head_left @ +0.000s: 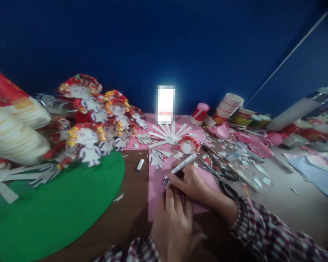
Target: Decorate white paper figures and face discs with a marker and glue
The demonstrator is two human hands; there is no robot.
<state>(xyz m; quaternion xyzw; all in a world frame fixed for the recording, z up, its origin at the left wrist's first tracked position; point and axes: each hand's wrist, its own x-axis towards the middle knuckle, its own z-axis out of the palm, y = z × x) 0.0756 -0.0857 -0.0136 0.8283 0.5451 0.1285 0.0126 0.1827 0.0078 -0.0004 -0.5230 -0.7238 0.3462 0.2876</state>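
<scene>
Right hand [192, 182] closes on a white marker [182, 164], pinched between thumb and fingers, its tip low at the left over a small cutout [166, 183] with dark lines. Left hand [177, 222] lies just below, fingers close together and slightly bent, their tips at the cutout; whether they grip it or only press on it, I cannot tell. The cutout is over pink paper [156, 203], partly hidden by both hands.

Just beyond the hands are a paper doll [156, 159], a red-and-yellow ring [188, 145] and a fan of white strips [169, 137]. Scissors [226, 178] lie open close to the right of the right hand, beside long thin sticks [235, 169] and scattered scraps [258, 182]. A white cap [140, 165] sits left of the pink paper.

Farther left, more dolls [89, 143] with red and yellow hair crowd behind a green disc [79, 203], next to a large leaning cup stack [15, 131]. At the back right are a red cup [199, 114], a smaller cup stack [229, 105], crumpled pink pieces [258, 147] and a pale tube [292, 111].

Brown table [133, 193] shows beneath; behind rises a dark blue wall [98, 40], with a bright pixelated patch [166, 103] in front.
</scene>
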